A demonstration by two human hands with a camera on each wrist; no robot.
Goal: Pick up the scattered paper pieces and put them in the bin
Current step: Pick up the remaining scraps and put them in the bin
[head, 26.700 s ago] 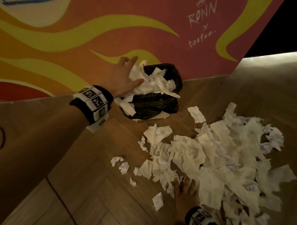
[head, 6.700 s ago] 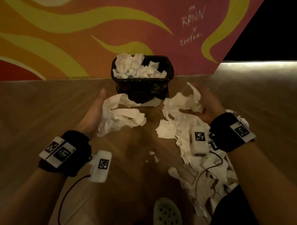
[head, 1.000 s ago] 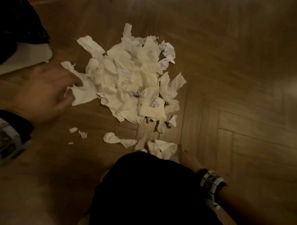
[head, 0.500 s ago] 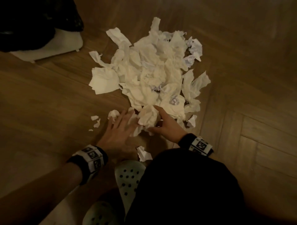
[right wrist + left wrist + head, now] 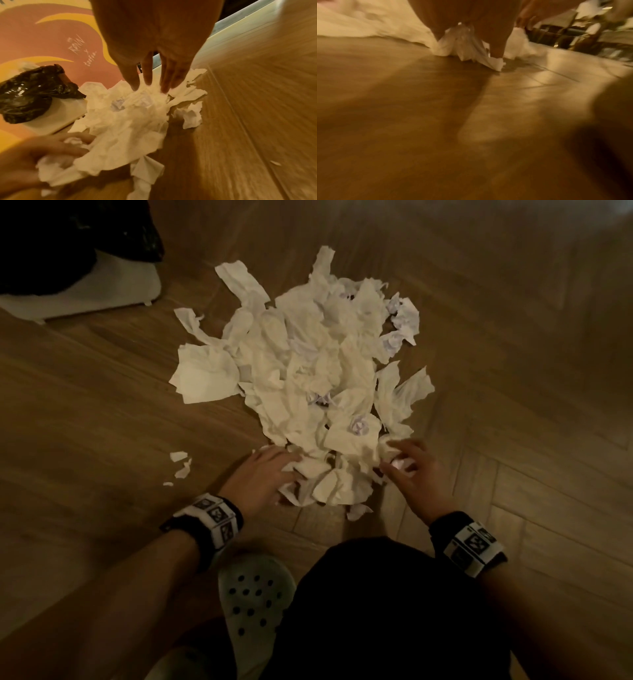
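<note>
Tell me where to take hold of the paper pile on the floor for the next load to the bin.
Probably at its near edge, scooping inward from both sides. The paper pile is loose, crumpled sheets lying low on the wooden floor, so one pinch would lift little. The left hand and right hand already bracket that edge; the bin stands to the pile's far left.

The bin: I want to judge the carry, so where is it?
In the head view the bin sits top left on the floor, just left of the paper pile.
</note>
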